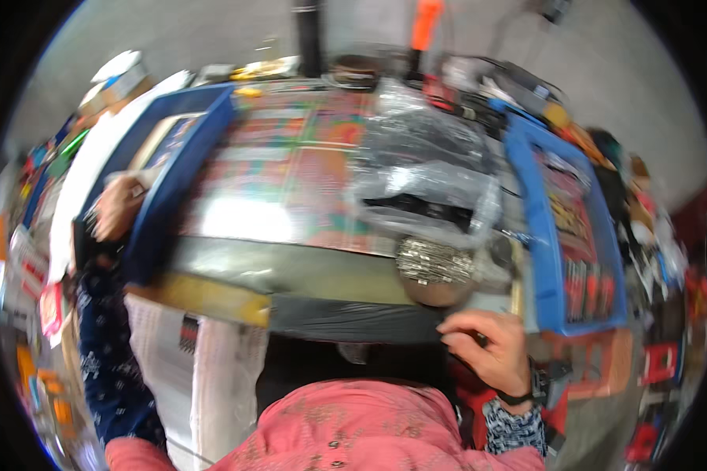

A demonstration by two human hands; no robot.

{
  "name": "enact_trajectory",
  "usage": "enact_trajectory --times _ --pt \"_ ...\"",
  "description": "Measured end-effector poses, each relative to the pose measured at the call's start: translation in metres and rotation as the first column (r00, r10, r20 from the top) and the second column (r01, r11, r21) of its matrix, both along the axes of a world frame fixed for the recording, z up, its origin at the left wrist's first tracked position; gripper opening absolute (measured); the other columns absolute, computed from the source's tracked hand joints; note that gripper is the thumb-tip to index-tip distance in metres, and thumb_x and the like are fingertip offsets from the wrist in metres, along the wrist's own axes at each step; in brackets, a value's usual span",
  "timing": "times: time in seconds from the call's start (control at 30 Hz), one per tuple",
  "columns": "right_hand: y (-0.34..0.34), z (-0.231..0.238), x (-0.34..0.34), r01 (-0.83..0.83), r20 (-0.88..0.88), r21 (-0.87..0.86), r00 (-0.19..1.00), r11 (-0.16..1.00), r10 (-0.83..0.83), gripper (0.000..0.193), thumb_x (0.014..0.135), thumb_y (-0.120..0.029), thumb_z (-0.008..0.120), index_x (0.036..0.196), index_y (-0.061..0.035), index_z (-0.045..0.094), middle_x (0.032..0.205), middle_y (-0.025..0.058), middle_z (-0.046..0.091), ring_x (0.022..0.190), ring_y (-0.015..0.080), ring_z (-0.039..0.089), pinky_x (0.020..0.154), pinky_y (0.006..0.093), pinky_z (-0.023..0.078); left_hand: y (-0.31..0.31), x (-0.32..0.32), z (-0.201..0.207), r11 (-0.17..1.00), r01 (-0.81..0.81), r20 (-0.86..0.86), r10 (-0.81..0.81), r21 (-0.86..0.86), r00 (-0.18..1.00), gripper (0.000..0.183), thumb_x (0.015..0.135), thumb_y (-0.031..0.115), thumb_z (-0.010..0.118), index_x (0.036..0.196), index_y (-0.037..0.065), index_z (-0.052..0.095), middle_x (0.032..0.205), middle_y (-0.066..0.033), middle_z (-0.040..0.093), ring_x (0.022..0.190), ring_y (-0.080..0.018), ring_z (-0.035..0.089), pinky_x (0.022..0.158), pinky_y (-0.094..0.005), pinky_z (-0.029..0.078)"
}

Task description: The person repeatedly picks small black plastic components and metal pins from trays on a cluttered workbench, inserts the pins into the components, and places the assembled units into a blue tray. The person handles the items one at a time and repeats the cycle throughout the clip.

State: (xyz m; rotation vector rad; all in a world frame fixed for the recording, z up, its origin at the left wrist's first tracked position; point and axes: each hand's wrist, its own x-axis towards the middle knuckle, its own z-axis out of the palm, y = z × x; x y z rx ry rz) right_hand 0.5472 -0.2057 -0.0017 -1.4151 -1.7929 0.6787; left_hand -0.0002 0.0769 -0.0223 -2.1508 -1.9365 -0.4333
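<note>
My left hand (118, 209) reaches into a dark blue tray (218, 106) on the left side of the table. Its fingers are closed at a small pale thing, too blurred to name. A pale flat piece (155, 141) lies in the same tray, beyond the hand. At the table's front edge, my right hand (491, 349) hovers with loosely curled fingers, thumb and fingertips slightly apart, nothing visible between them. Just beyond it stands a round bowl (428, 293) heaped with thin silvery metal pieces (434, 260).
Behind the bowl lies a clear plastic bag (424, 149) with dark contents. A brighter blue tray (554, 294) on the right holds small red and dark parts. An orange-handled tool (426, 23) stands at the back. A patterned, shiny sheet (291, 180) covers the tabletop.
</note>
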Motion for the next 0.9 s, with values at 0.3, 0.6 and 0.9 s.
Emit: enact_trajectory --times 0.3,0.6,0.9 --pt "-0.017 0.028 0.038 0.108 0.009 0.142 0.994 0.984 -0.111 0.009 0.084 -0.004 0.073 0.092 -0.0008 0.07 0.082 0.0077 0.071 0.069 0.0169 0.066 0.061 0.0272 0.05 0.021 -0.041 -0.018 0.991 0.107 0.143 -0.117 0.077 0.983 0.013 0.083 0.013 0.061 0.09 0.002 0.064 0.082 -0.0186 0.065 0.077 -0.0344 0.065 0.07 -0.0399 0.05" --pt "-0.026 0.031 0.129 0.519 0.071 0.245 0.833 0.819 -0.549 0.013 0.09 -0.009 0.066 0.09 0.004 0.066 0.066 0.0089 0.063 0.059 0.013 0.059 0.056 0.0276 0.047 0.017 -0.041 -0.015 0.988 0.062 0.021 -0.066 0.138 0.998 0.011 0.089 0.01 0.058 0.095 0.005 0.064 0.09 -0.0173 0.069 0.081 -0.0354 0.068 0.071 -0.0422 0.052" --pt "-0.02 0.014 0.222 0.633 0.233 0.178 0.717 0.754 -0.657 0.017 0.089 -0.013 0.062 0.087 0.0031 0.066 0.066 0.0141 0.062 0.058 0.0246 0.06 0.057 0.0356 0.045 0.01 -0.047 -0.009 0.995 0.028 0.123 -0.04 0.097 0.992 0.015 0.099 0.016 0.052 0.106 0.006 0.06 0.089 -0.0175 0.068 0.08 -0.0317 0.068 0.069 -0.0425 0.05"
